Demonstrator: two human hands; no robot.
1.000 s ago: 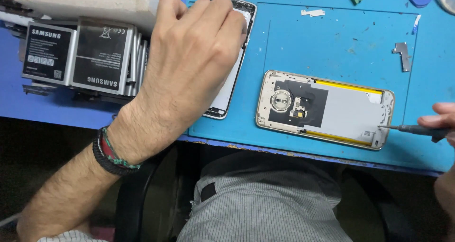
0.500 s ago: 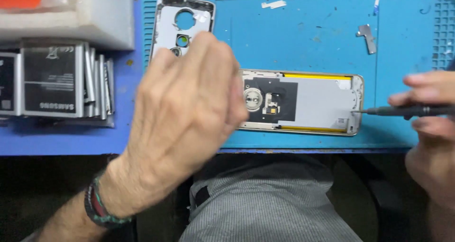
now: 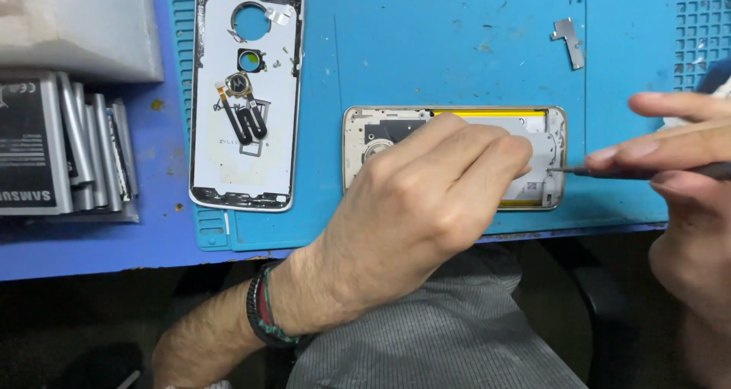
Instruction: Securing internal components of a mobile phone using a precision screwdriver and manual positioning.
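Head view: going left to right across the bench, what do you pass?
Battery stack → back cover → opened phone under the left hand → screwdriver in the right hand.

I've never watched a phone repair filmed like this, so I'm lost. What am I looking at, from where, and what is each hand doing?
The camera sits on the person's head and looks down at their own two bare hands over a blue work mat. The left hand rests on an opened phone, holding it down. The right hand grips a thin screwdriver with its tip at the phone's right end. On the left lies the removed back cover, inner side up. Further left stands a row of phone batteries. A small metal bracket lies loose on the mat.
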